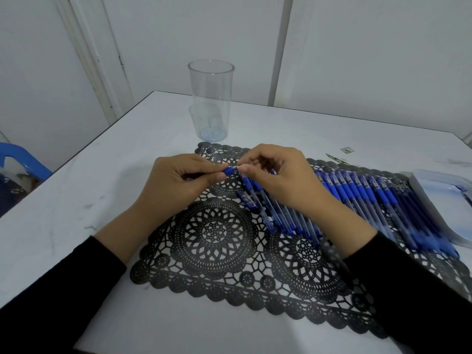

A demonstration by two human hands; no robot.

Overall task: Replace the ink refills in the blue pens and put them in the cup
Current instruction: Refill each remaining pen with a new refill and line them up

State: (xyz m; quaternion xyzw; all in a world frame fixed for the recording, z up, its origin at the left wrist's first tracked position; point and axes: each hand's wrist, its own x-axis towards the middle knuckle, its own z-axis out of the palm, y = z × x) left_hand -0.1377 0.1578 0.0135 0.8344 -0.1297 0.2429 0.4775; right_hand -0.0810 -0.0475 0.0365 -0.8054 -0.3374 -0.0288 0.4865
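Both hands meet above the black lace placemat (214, 233) and hold one blue pen (230, 170) between them. My left hand (178, 182) pinches its blue grip end with thumb and fingers. My right hand (278, 172) pinches the clear barrel end. A row of several blue pens (357, 198) lies side by side on the mat, to the right and partly under my right wrist. A tall clear plastic cup (211, 100) stands upright behind the mat, with nothing in it.
A clear plastic lid or box (444, 200) lies at the table's right edge beside the pens. Small scraps (346, 149) lie on the white table behind the pen row. A blue plastic chair (23, 159) stands off the table's left edge. Walls close in behind.
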